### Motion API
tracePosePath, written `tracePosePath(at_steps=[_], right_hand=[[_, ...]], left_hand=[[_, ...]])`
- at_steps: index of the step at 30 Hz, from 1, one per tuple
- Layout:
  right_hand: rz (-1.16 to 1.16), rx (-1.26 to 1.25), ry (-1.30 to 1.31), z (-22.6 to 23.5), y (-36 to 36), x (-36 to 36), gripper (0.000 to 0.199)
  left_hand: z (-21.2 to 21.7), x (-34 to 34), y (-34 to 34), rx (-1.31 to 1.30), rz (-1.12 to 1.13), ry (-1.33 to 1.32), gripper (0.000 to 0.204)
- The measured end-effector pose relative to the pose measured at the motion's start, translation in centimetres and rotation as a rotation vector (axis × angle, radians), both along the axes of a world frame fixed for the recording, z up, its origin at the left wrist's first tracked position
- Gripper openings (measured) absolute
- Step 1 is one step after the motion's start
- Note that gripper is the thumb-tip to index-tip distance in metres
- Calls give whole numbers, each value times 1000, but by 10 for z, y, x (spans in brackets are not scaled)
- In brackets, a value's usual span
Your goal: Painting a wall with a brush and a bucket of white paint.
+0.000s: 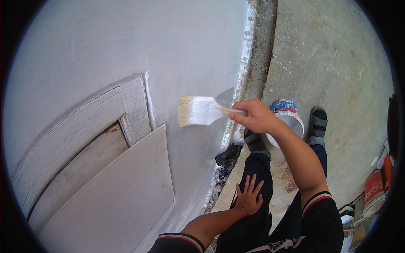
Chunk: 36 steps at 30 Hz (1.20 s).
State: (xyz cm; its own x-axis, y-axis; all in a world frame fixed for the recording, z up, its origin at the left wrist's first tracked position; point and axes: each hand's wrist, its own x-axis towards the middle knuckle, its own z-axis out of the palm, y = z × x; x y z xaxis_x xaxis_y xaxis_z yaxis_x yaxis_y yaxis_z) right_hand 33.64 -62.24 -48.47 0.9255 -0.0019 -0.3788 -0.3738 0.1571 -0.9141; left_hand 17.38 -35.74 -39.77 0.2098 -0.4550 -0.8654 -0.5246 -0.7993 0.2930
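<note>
My right hand [255, 116] is closed round the handle of a wide paintbrush [205, 111], its pale yellow bristles pointing left toward the white wall [192, 55]. White paint coats the middle of the brush. Whether the bristle tips touch the wall, I cannot tell. My left hand [249, 196] rests with spread fingers on my dark trouser leg, holding nothing. Below my right forearm, between my feet, stands a paint bucket [285, 105] with a blue, red and white outside; my forearm hides part of it.
A weathered white wooden frame [136, 101] is set in the wall at left, a flat pale board [122, 189] leaning before it. A narrow gutter [261, 46] runs along the wall's foot, with a crumpled black plastic piece [229, 155]. A red bucket [373, 189] stands at lower right.
</note>
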Motion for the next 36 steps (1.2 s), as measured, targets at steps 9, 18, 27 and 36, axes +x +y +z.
tracePosePath(at_steps=[9,18,27,36], right_hand=[[-6,39,35,-28,11,-28,28],[-44,-256,303,-106,16,-29,33],[-4,-356,422,6,42,8,31],[0,-167,90,104,3,-18,27]], left_hand=[[-2,-1,0,3,5,8,60],[-3,-9,-4,38,17,60,59],[-6,-9,0,54,-8,16,62],[-5,2,-6,70,-8,24,61]])
